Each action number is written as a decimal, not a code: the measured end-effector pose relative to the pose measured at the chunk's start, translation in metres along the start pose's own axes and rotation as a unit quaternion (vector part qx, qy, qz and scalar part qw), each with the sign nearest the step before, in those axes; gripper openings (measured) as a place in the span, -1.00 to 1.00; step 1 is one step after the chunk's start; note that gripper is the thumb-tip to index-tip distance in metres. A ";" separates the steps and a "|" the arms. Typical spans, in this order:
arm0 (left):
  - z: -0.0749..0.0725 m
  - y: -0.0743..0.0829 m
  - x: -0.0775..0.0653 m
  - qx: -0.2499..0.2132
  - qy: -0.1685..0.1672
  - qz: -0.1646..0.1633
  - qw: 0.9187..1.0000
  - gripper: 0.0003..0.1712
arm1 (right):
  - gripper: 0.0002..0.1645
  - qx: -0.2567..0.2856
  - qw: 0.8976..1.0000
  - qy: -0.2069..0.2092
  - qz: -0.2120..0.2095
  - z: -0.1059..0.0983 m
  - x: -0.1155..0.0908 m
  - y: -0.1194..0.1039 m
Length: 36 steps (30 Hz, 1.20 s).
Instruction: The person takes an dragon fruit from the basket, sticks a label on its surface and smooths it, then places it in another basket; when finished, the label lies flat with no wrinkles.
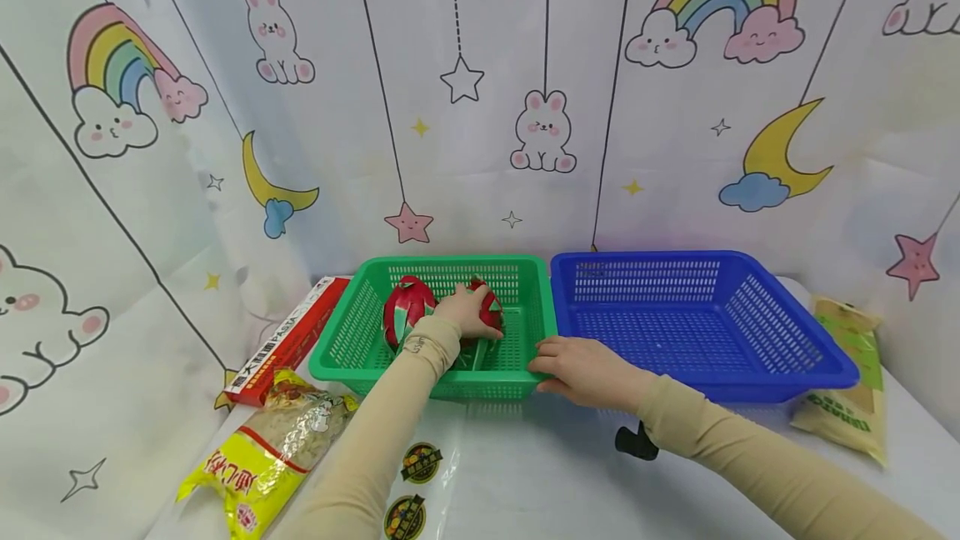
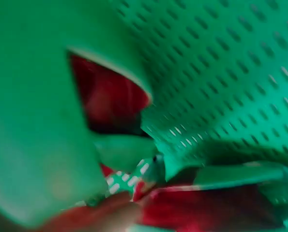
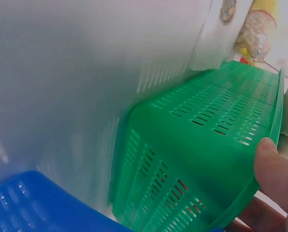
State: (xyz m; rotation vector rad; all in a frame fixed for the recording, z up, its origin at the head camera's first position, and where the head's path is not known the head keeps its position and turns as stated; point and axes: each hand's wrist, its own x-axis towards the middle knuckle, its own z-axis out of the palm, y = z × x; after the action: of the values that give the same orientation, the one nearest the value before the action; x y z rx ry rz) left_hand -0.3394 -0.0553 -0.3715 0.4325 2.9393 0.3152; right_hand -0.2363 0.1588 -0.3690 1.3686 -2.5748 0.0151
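Two red dragon fruits with green scales lie in the green basket (image 1: 517, 367). My left hand (image 1: 462, 312) reaches down into it and grips the right-hand dragon fruit (image 1: 492, 312), covering part of it. Just left of that hand is the other dragon fruit (image 1: 408, 307). In the blurred left wrist view, fingers (image 2: 110, 215) lie against the red skin of a fruit near the perforated basket wall. My right hand (image 1: 588, 371) holds the basket's near right corner; its thumb (image 3: 268, 157) presses the outside below the rim, the other fingers beyond the rim.
A blue basket (image 1: 705, 390) stands right beside the green one. On the left lie a red pasta box (image 1: 277, 348) and a yellow snack-like bag (image 1: 273, 457). A tan and green packet (image 1: 847, 407) lies far right. Clear plastic with round stickers (image 1: 422, 463) lies in front.
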 end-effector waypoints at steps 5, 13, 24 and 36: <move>0.000 0.002 -0.001 -0.018 0.000 -0.003 1.000 -0.04 | -0.75 0.000 1.000 0.004 -0.001 0.000 0.000 0.000; -0.002 0.005 -0.003 0.015 0.017 0.006 1.000 -0.21 | -0.74 -0.002 1.000 0.006 0.001 0.000 0.000 0.000; -0.002 0.003 -0.003 0.016 0.025 0.006 1.000 -0.32 | -0.72 0.005 1.000 0.009 0.001 -0.001 0.000 -0.002; -0.006 0.002 -0.004 -0.003 0.033 0.023 0.999 -0.33 | -0.70 0.005 1.000 0.003 0.007 0.000 -0.001 0.000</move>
State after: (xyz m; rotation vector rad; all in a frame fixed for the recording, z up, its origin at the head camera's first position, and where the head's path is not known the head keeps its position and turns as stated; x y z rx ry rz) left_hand -0.3365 -0.0553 -0.3643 0.4989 2.9954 0.3492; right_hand -0.2358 0.1592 -0.3695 1.3514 -2.5826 0.0356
